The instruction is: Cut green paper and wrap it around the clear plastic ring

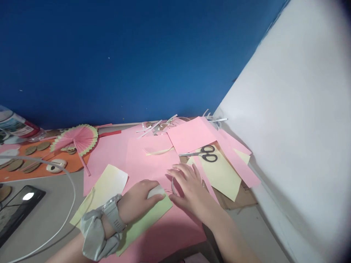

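My left hand (139,202), with a grey watch and a grey scrunchie on the wrist, is curled around a small white object (156,190) that I cannot name, over a pale green paper (142,223). My right hand (189,188) lies flat with fingers spread on a large pink sheet (142,160), beside a thin ring-shaped strip. Black-handled scissors (204,154) lie just beyond the right fingers on a yellow paper (223,173).
A pink folded paper fan (78,138) lies at the left on an orange sheet (41,170) with brown discs. A white cable (70,199), a dark phone (16,208), paper strips (157,128), a blue wall and a white wall on the right.
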A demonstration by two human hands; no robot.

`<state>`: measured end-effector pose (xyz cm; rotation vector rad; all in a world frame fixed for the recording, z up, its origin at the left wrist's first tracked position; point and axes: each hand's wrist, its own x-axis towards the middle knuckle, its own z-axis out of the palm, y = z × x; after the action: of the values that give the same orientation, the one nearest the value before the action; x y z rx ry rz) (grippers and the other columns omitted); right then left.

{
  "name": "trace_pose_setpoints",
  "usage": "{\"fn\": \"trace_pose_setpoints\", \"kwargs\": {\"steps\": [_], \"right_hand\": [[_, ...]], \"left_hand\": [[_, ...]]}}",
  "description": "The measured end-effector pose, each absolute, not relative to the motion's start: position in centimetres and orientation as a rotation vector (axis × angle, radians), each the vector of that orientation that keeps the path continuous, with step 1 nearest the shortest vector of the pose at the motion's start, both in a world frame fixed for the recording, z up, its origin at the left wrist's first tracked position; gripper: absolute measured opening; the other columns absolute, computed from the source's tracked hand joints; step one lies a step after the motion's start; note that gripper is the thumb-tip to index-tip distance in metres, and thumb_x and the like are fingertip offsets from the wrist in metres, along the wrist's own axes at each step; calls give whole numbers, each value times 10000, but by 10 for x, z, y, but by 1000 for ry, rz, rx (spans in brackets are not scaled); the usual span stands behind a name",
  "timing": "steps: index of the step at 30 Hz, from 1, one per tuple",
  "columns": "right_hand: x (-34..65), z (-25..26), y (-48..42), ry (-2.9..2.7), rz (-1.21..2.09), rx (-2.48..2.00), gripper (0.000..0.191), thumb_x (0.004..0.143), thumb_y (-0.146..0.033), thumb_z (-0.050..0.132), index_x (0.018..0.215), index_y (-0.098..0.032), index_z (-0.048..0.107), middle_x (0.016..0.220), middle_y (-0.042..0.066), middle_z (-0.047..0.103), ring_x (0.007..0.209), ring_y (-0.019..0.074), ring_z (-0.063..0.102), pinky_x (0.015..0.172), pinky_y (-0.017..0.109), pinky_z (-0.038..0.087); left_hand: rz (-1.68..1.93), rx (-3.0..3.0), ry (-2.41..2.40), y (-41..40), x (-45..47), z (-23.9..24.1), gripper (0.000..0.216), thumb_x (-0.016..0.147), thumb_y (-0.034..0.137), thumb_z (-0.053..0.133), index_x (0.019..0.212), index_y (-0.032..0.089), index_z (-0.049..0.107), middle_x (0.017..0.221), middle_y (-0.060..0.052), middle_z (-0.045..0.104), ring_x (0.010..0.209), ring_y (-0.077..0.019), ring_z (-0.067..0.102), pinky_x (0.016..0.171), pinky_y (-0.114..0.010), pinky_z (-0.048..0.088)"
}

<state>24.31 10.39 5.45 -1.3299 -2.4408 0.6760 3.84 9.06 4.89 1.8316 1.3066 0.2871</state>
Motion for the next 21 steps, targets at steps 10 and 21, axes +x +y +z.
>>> {"fn": "trace_pose_setpoints", "kwargs": {"steps": [10,21], "right_hand": [[277,68,105,-2491,480,-1441,422,758,-304,654,1138,-259,475,1227,68,512,1182,259,446,1045,541,246],[337,73,169,-2418,209,-1802,354,844,-129,389,1169,-223,493,1195,73,542,1094,242,495,787,349,446]], "left_hand": [[312,1605,1089,90,43,46,377,870,518,407,743,177,505,708,37,485,671,-113,459,635,-229,383],[405,1480,1031,90,51,26,391,844,549,431,715,180,451,654,43,422,620,-103,400,577,-230,346]]}}
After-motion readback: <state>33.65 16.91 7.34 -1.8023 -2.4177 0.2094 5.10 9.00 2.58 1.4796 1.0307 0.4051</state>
